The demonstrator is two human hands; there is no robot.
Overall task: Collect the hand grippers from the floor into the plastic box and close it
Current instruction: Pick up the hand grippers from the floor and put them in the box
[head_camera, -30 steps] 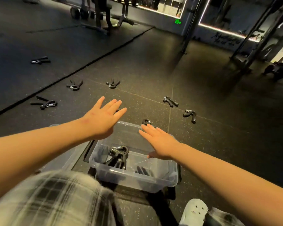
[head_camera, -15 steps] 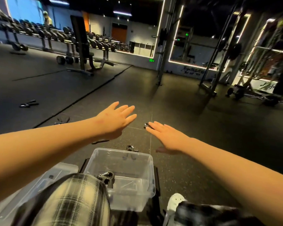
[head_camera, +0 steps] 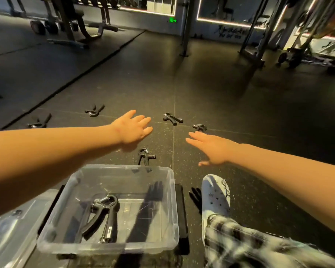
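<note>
Since the earlier frame, both arms have extended beyond the plastic box [head_camera: 174, 200]. The left hand [head_camera: 132, 128] and right hand [head_camera: 211, 149] are flat, fingers straight, holding nothing. The right fingertips are near a floor gripper [head_camera: 199, 128]. A boxed gripper [head_camera: 103, 215] lies inside the box and a nearest gripper [head_camera: 146, 156] lies just past its far edge.

A gym: black rubber floor [head_camera: 211, 89], dumbbell rack [head_camera: 97, 0], weight bench [head_camera: 70, 18], and steel rack frames [head_camera: 259, 26].

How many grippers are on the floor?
5. Nearest gripper just behind the plastic box; centre gripper past the left hand; right gripper by the right hand; left gripper and far-left gripper farther left. Maybe another at the left edge.
</note>
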